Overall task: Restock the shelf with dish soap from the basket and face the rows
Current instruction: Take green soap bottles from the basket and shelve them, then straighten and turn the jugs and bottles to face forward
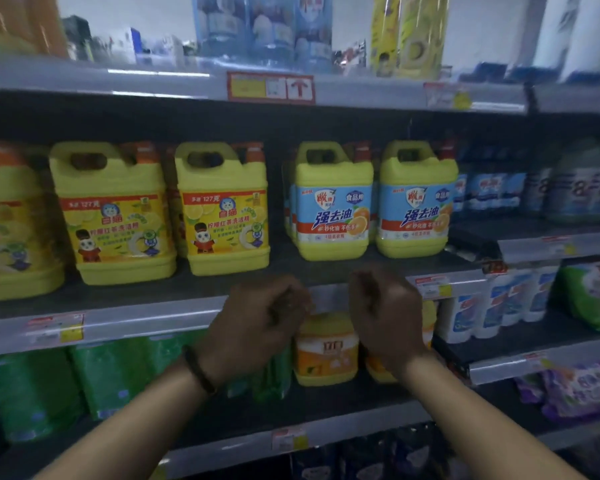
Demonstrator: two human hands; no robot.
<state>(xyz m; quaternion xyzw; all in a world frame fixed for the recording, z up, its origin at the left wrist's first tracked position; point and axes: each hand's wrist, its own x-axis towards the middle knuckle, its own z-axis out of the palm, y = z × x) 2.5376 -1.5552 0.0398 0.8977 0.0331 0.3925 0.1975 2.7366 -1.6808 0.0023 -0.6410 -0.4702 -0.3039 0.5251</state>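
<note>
Your left hand [260,317] and right hand [385,313] hover at the shelf [146,315] lip, fingers curled in, nothing visible in either, though the palms face away. The yellow dish soap jugs [224,209] and blue-labelled jugs [333,202] stand labels-forward, with a gap between the groups. The basket is out of view. You seem between placements, so next reach down for another jug and fill that gap.

Yellow jug [11,230], far left: cut by left edge, label blurred.
Orange jar [326,351]: upper corners hidden behind left hand [257,323] and right hand [385,313].
Second jar [378,372]: mostly hidden by right hand.
Top-shelf packs [264,29]: blurred, cut by top edge.
Price tags [54,329]: unreadable.
Blue bottles [492,188], far right: blurred.
</note>
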